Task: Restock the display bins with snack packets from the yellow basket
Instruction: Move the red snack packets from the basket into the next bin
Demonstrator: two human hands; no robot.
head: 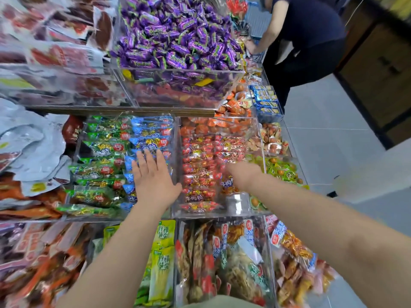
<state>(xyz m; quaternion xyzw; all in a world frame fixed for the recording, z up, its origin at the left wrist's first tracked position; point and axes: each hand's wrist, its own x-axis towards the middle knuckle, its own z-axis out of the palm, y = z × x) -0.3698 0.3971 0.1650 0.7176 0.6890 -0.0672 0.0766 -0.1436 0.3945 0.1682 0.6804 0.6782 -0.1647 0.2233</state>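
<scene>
The left hand (153,176) lay flat and released, fingers straight and spread, on the row of blue snack packets (151,132) in the left clear acrylic bin (124,217). The right hand (241,174) reached into the neighbouring clear acrylic bin (222,216) over the red snack packets (200,165). It was smeared with blur, so whether it grasped a packet or hung loose could not be told. The yellow basket was nowhere in view, and no packet could be tied to it for certain.

The danger looked to sit on the right: a hurried hand among slick, tightly ranked wrappers could shove the neat red rows askew, or flick one over the low front wall. On the left, a palm pressing on glossy film might slide the blue row into the green snack packets (100,150) touching it. A bare patch showed at the near right corner of the red bin, probably where stock was wanted.

Above sat a heap of purple-wrapped candies (178,30), orange-wrapped snacks (222,124) lay behind the red rows, and tall yellow-green pouches (162,252) stood in the lower bin beside the left forearm. A second person in a dark top (307,30) bent over the far end of the display, well apart from both hands. The upright clear wall between the two bins stood between the hands, and the upper shelf edge overhung the back of both
</scene>
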